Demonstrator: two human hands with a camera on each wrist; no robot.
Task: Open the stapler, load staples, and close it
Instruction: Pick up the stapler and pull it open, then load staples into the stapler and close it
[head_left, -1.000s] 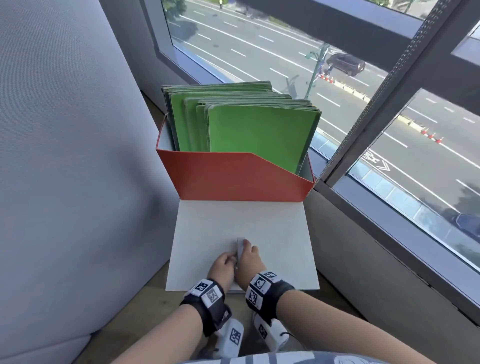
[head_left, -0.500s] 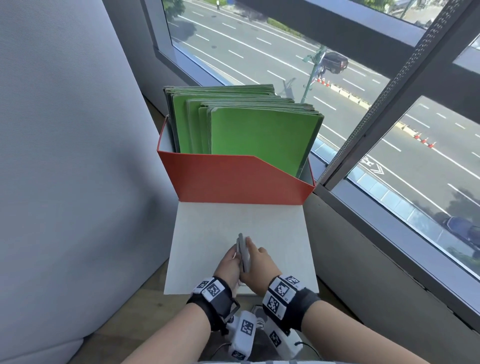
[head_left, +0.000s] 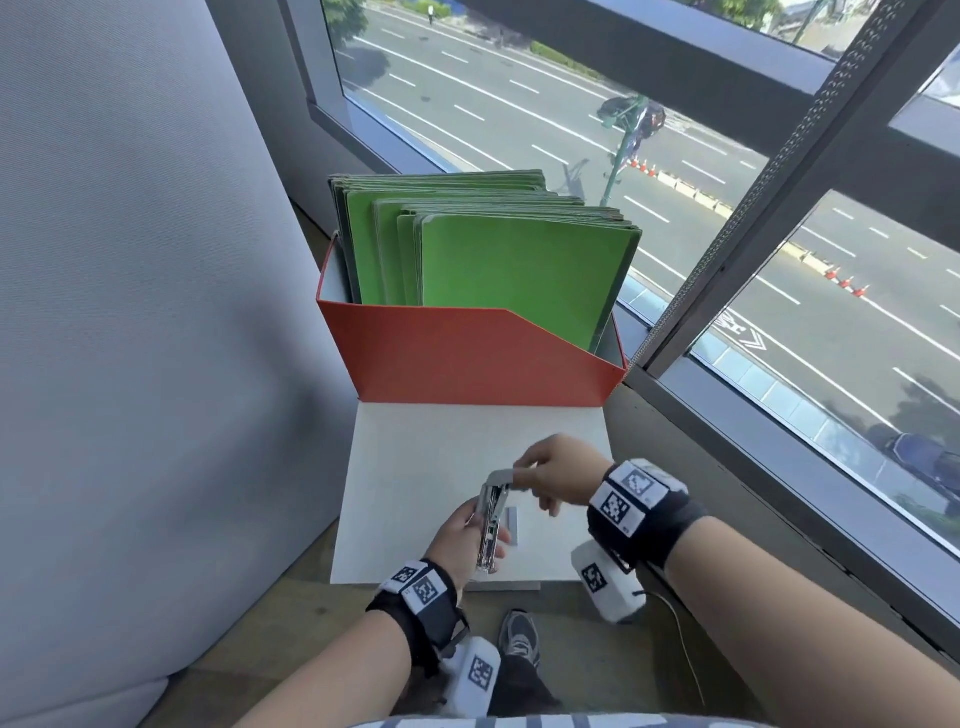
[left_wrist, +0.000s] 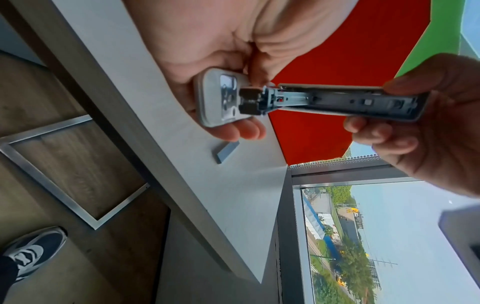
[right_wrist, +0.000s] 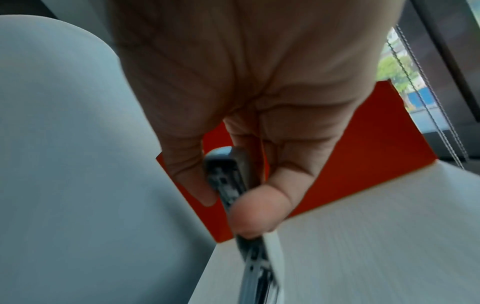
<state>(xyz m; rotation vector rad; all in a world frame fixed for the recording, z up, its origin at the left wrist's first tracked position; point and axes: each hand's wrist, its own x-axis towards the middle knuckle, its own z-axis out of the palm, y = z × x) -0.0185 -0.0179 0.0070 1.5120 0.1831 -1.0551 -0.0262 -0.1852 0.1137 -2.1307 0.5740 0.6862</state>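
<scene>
Stapler (head_left: 491, 525) now swung open since a moment ago: left hand (head_left: 457, 538) grips base, right hand (head_left: 558, 475) pinches lid (left_wrist: 345, 100). Staples (head_left: 511, 526) await loading on table (head_left: 415, 467).

Head cam: we look fwd and down from above at the white worktop (head_left: 415, 467), orange file box (head_left: 467, 353) behind it, window to the right. Left wrist cam sits v. close under the left hand (left_wrist: 221, 51), facing along it, frame rolled sideways. Right wrist cam is closer still under the right hand (right_wrist: 246, 92), blurred. All three share the stapler (head_left: 491, 519), worktop and box.
</scene>
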